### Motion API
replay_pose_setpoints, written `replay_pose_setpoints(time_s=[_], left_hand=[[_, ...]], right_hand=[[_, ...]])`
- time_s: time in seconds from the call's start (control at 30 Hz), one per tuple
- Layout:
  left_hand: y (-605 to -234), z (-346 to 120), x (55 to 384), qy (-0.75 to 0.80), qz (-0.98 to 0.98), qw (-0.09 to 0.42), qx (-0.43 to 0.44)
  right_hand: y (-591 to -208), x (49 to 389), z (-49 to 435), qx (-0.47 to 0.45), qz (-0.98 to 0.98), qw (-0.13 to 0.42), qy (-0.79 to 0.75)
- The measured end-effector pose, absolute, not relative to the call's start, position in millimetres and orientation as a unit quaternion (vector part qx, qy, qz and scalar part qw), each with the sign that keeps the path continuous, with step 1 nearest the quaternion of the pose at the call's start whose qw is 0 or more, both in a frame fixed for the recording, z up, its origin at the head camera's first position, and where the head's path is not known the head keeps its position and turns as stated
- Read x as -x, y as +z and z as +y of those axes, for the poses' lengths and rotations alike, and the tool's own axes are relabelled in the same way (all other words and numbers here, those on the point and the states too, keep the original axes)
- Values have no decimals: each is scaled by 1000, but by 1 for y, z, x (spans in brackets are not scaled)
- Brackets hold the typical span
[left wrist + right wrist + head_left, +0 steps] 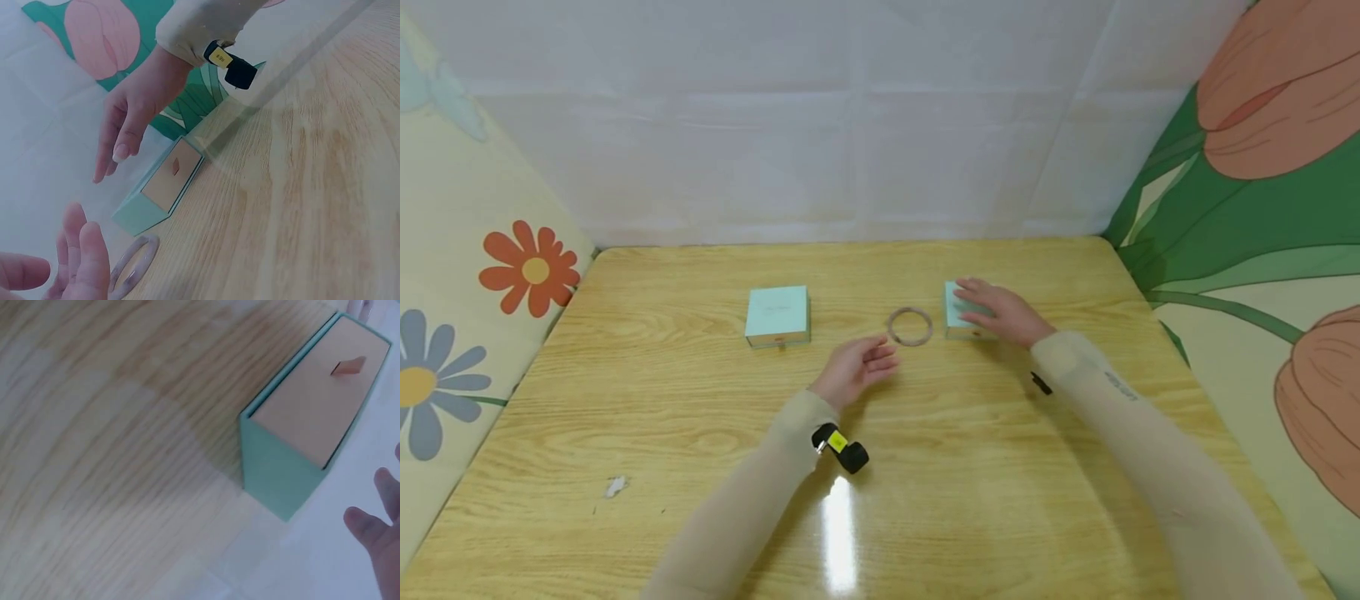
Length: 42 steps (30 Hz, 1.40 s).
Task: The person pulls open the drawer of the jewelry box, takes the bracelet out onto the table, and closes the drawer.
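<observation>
My right hand (1003, 312) hovers over a small mint-green drawer box (953, 310), fingers spread and holding nothing. In the right wrist view that box (269, 459) shows its pinkish drawer front with a small pull tab (350, 366), and the drawer is in. A pale round bangle (891, 325) lies flat on the table, left of this box. Beside the bangle, on its near left side, my left hand (853, 369) is held with loosely bent fingers and nothing in them. Its fingers (94, 256) overlap the bangle's edge in the left wrist view.
A second mint-green box (777, 311) stands to the left on the wood-grain table (700, 417). A white cloth (850, 125) hangs behind the table, with flower-print panels at both sides. A small whitish scrap (616, 486) lies at the near left.
</observation>
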State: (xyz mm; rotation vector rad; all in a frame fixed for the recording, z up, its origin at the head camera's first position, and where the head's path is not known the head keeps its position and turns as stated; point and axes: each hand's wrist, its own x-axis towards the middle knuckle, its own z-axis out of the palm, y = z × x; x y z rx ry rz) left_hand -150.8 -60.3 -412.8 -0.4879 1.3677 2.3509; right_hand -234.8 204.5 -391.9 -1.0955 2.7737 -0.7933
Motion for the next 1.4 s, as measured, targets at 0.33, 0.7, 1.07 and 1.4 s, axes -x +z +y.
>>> replay_pose_setpoints(time_s=[0.33,0.7,1.07,1.4], left_hand=[[-417,-83,142,839,479,175,187],[-416,-108,137,848,466,168,187],[-415,-129,131,849,460,166,200],[-416,-145,131,844,466,159,212]], right_hand=[[-390,232,187,353,889,43,-289],[-395,231,170,382,880,16,-281],[-394,230,147,393,875,29,-282],[-395,228,126,398,867,45,-298]])
